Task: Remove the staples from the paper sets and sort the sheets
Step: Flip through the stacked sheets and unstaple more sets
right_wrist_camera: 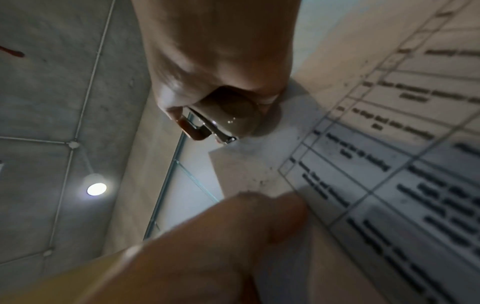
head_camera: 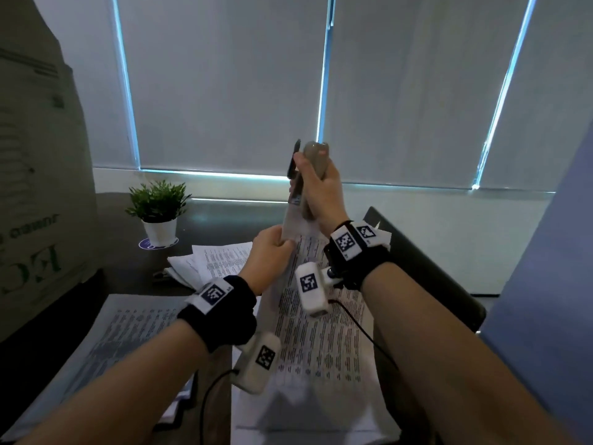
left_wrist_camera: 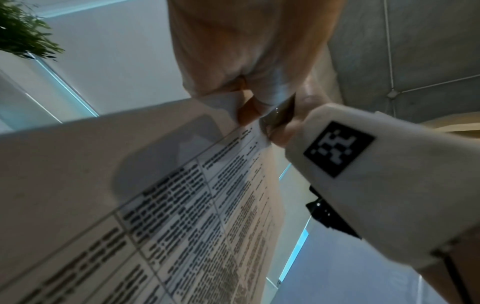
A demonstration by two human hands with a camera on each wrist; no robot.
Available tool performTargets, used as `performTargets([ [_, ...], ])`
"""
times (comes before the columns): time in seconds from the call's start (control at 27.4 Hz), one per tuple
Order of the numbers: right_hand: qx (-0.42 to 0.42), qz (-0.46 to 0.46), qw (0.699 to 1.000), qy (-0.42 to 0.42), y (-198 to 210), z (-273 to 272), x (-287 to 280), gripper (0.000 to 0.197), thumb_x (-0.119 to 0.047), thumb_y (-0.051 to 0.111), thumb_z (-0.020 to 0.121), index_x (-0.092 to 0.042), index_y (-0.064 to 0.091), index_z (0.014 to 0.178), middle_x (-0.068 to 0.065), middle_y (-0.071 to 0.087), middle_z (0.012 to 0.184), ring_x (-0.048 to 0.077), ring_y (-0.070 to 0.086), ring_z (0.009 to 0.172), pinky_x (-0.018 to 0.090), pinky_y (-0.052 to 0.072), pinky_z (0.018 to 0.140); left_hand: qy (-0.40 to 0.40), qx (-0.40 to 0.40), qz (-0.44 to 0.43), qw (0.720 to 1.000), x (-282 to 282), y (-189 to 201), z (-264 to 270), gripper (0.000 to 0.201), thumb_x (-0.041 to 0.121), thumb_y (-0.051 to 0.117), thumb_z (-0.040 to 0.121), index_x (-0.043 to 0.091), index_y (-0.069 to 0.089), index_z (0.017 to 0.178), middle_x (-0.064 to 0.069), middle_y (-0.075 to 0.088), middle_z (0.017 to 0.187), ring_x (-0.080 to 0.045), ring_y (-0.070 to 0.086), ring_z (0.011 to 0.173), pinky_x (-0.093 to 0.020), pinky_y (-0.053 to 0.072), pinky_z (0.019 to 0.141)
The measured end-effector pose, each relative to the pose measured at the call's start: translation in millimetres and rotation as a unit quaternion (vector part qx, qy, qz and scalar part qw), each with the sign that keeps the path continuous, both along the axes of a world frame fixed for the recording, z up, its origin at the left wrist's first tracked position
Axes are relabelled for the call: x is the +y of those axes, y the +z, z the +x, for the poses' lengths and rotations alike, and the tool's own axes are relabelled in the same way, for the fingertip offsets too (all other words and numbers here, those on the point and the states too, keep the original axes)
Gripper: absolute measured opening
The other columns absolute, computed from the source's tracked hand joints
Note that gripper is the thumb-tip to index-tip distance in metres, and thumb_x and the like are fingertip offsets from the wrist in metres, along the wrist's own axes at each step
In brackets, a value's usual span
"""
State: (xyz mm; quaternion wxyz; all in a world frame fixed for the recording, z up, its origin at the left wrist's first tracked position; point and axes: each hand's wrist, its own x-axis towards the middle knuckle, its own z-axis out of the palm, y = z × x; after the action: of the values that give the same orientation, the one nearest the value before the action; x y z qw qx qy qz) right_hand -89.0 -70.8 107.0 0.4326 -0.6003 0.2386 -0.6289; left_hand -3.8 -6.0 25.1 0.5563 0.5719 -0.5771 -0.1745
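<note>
Head view takes in a dark surface under tall grey window blinds, with a big printed cardboard box standing at the far left. A loose spread of printed sheets lies on the surface beyond the wrists, and another printed page lies flat at the near left. Lifted off the surface in the middle is a paper set, its near end resting low and its far corner raised toward the window. A small potted plant in a white pot sits at the far left of the surface. The left hand pinches the raised edge of the paper set between thumb and curled fingers. Just above it, the right hand is wrapped round a stapler, thumb and fingers closed on it. From the right wrist view, the stapler's metal tip touches the corner of the paper set.
</note>
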Motion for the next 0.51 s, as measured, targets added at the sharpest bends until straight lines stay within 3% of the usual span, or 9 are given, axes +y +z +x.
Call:
performTargets([
  [0.15,-0.005,-0.022,0.999,-0.031,13,-8,8,0.023,-0.038,0.068,0.086,-0.017,0.062,0.090,0.005,0.065,0.075,0.020,0.062,0.065,0.037,0.055,0.063,0.013,0.000,0.015,1.000,3,15,-5,0.015,0.007,0.050,0.081,0.003,0.046,0.067,-0.012,0.049,0.065,-0.018,0.044,0.060,-0.035,0.037,0.055],
  [0.29,0.036,-0.036,0.999,0.008,16,-8,15,0.016,-0.024,0.067,0.092,-0.011,0.059,0.088,0.010,0.060,0.070,0.021,0.057,0.058,0.028,0.050,0.052,0.002,-0.005,0.012,1.000,1,19,-9,0.014,0.005,0.050,0.084,0.002,0.051,0.071,-0.010,0.052,0.067,-0.020,0.047,0.061,-0.032,0.038,0.057],
  [0.51,0.017,-0.017,0.999,-0.024,14,-3,10,0.032,-0.027,0.067,0.090,-0.016,0.054,0.063,-0.002,0.050,0.050,0.021,0.048,0.047,0.027,0.041,0.047,-0.016,-0.024,0.007,1.000,0,24,-24,0.010,0.004,0.048,0.090,0.006,0.055,0.095,-0.003,0.060,0.083,-0.012,0.053,0.068,-0.013,0.039,0.050],
])
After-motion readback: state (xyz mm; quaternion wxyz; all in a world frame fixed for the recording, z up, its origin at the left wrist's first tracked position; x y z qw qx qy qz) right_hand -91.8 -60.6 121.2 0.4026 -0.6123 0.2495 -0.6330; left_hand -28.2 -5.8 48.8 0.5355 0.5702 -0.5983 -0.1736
